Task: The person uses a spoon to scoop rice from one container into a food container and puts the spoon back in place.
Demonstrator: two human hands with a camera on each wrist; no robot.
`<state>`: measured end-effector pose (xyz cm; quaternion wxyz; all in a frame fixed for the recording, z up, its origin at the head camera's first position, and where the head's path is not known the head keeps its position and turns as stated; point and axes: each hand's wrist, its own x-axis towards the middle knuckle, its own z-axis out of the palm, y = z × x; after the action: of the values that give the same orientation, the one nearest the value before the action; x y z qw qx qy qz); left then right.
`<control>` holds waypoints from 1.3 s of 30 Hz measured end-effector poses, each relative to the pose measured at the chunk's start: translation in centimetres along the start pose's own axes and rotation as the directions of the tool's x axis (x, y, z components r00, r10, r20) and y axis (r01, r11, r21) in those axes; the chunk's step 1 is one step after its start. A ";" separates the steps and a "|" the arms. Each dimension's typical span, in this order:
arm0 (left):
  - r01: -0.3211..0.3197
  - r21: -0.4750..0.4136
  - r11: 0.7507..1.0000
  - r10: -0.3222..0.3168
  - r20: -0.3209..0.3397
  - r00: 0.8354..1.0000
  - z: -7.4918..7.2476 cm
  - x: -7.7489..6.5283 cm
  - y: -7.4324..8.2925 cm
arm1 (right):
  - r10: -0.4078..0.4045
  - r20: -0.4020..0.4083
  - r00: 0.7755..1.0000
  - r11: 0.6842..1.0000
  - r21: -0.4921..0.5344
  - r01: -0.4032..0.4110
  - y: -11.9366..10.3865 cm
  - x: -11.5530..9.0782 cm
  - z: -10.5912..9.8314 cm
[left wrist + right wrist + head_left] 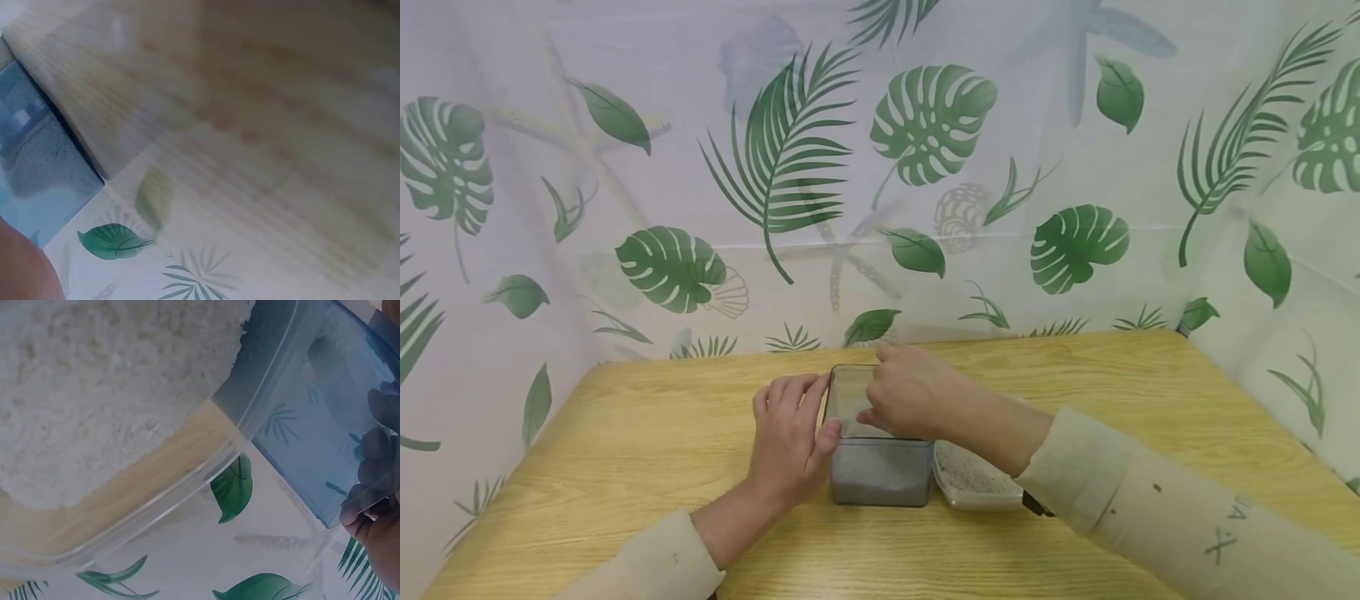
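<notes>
A blue-grey see-through plastic box (880,475) stands on the table, with a greyish fill showing through its front wall. My left hand (790,433) grips its left side, the thumb at the near corner of the rim and the fingers along the side. Over the box's opening is my right hand (913,392), its fingers bent; what may lie within them is hidden. Just right of the box sits a clear plastic container (966,500) of white rice (112,406), partly under my right forearm. In the right wrist view, a hand's fingers (375,450) show through the tinted box.
Everything stands on a wood-grain table (647,450). A white curtain (820,317) printed with green leaves hangs behind the table and along both sides. A small dark object (1037,504) shows beneath my right forearm, by the container.
</notes>
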<state>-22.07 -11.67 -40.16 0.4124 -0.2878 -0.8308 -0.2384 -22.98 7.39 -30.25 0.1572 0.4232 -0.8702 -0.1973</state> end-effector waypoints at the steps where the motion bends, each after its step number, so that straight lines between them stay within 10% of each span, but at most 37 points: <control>1: 0.001 0.000 1.000 -0.001 0.001 1.000 0.0 0.0 0.0 | 0.001 -0.005 1.000 1.000 0.009 -0.001 0.0 0.0 0.1; 39: 0.002 -0.018 1.000 -0.002 -0.006 1.000 0.1 0.0 0.0 | 0.049 -0.030 0.998 0.974 0.222 -0.042 0.6 -0.5 0.9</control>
<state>-22.11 -11.57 -40.21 0.4123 -0.2901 -0.8276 -0.2470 -23.49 8.37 -30.78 0.1288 0.4214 -0.8934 -0.0879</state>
